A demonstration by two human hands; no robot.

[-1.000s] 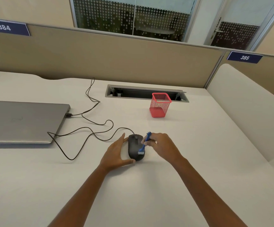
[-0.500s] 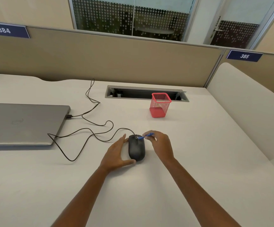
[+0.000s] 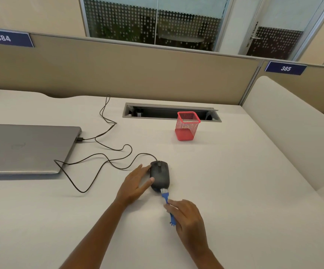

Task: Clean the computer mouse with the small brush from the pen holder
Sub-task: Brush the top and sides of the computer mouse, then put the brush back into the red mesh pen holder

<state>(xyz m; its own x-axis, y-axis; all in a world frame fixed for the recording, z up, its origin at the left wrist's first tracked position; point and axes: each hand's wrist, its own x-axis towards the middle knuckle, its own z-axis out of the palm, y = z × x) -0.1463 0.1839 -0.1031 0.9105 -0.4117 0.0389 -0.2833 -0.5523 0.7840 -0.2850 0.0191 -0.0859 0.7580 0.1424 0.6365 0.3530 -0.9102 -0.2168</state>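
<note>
Now the right hand (image 3: 188, 216) sits nearest the person, drawn back from where it was half a second ago, when it worked up by the scroll wheel at the far end of the mouse. Its fingers are curled and pinch the handle of the small brush (image 3: 166, 199), whose blue shaft slants away from the hand so that the white bristles touch the near, rounded end of the computer mouse (image 3: 160, 174). That shift looks like one stroke carried from front to back along the shell. By that reading the cleaning is well under way, though the sides and the underside may not have been brushed yet.

Just beyond and to the side, the left hand (image 3: 136, 183) has kept its place. It lies loosely open on the desk (image 3: 235, 181), fingers fairly straight along the mouse's left flank and the thumb tip pressed to its near left side, which steadies it without wrapping it. The mouse rests flat and upright on the desk, between the two hands.

Farther off, its cable (image 3: 107, 160) loops across to the closed laptop (image 3: 27, 148). The red pen holder (image 3: 187, 126) stands well apart near the back.
</note>
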